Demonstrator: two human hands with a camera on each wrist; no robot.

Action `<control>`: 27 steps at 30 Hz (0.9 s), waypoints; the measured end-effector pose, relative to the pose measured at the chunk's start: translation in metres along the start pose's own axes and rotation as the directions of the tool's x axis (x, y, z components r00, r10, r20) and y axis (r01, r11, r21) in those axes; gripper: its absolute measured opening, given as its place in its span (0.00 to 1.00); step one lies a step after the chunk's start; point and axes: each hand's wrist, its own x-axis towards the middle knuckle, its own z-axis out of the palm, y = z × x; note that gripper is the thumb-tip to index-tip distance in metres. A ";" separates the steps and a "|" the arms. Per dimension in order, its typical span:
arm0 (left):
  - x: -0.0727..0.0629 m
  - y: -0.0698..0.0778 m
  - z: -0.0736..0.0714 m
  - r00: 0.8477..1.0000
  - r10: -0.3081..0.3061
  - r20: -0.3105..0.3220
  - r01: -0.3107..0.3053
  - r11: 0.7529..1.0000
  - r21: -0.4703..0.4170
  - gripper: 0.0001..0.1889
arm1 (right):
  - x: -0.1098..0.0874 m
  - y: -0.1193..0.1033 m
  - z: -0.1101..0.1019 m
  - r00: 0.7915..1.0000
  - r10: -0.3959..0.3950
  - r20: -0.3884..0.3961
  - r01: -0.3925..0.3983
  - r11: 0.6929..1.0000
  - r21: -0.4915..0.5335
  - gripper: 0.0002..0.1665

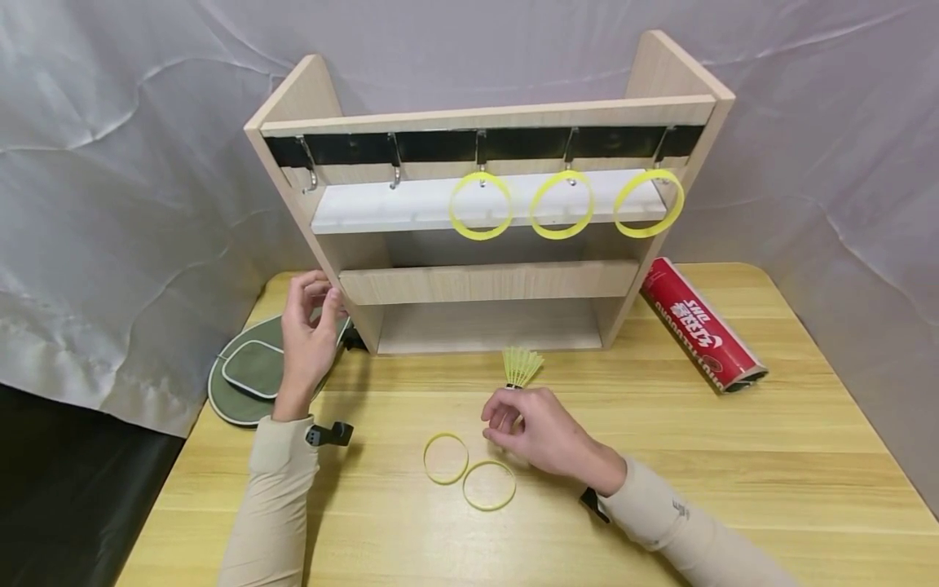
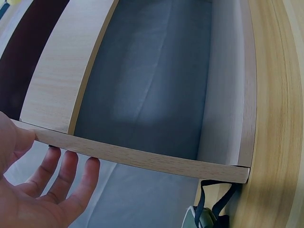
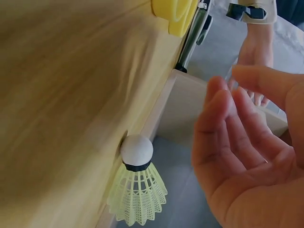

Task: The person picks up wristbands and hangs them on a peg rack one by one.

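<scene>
A: Locate the loose yellow rings [image 1: 489, 509].
B: Flat on the table [image 1: 411, 546], touching or nearly so, left of the right hand [image 1: 544, 430] and slightly toward the wearer. Being round, they present no long axis.
A: Right hand status?
B: The nearer one; fingers bent, thumb gap narrow, holding nothing. The shuttlecock [image 1: 522, 367] lies just beyond, cork end toward the wearer.
A: Left hand [image 1: 308, 330]?
B: Farther; thumb and fingertips grip the side panel of the shelf unit [image 1: 487, 283]. Three hung rings [image 1: 480, 238] occupy its hooks [image 1: 396, 167].
</scene>
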 end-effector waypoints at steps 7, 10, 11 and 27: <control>0.000 -0.001 -0.001 1.000 -0.013 -0.003 0.013 1.000 0.000 0.15 | -0.005 0.005 0.001 0.996 0.025 0.088 -0.024 1.000 -0.010 0.08; 0.000 0.000 0.000 1.000 -0.010 -0.001 0.010 1.000 -0.001 0.15 | -0.007 0.007 0.002 0.994 0.035 0.104 -0.035 0.999 -0.006 0.08; 0.000 0.000 0.000 1.000 -0.008 -0.001 0.008 1.000 -0.002 0.15 | -0.008 0.008 0.002 0.993 0.037 0.109 -0.037 0.999 -0.003 0.08; 0.000 0.000 0.000 1.000 -0.008 -0.001 0.008 1.000 0.001 0.15 | -0.018 0.018 0.003 0.973 0.065 0.223 -0.065 0.998 -0.010 0.07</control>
